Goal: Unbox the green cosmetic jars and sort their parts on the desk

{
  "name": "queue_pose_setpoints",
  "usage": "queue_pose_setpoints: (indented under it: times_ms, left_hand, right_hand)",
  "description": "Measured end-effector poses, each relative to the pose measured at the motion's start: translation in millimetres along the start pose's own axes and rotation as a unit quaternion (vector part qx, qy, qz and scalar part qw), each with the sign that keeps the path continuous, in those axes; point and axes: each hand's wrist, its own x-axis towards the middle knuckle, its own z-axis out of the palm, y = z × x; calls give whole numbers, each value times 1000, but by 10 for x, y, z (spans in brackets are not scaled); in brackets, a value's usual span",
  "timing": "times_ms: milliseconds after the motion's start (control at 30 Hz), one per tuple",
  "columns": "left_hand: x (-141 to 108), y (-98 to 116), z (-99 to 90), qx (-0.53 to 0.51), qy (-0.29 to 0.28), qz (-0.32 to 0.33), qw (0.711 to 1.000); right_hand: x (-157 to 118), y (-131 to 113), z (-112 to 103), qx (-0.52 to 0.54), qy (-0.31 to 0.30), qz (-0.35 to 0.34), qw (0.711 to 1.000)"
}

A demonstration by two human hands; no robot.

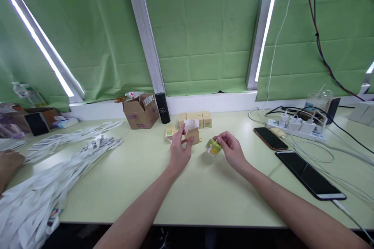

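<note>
In the middle of the head view, my left hand grips a small open cardboard box with a pale inner flap standing up. To its right, my right hand pinches a small clear and yellow-green object by its upper edge, just above the table. Its exact kind is hard to make out. Behind my left hand lies another small box with a green-edged label, partly hidden by my fingers. A row of small closed cardboard boxes stands just behind.
White lanyards pile up on the table's left, with another person's hand beside them. A brown carton and a black cylinder stand at the back. Phones, cables and a power strip occupy the right side.
</note>
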Motion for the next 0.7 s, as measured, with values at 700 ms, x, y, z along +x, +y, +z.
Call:
queue_pose_setpoints:
  times_ms: [700]
  left_hand:
    - [72, -19, -22, -484, -74, -281, 826]
  right_hand:
    - [-126, 50, 21, -270, -204, -32, 941]
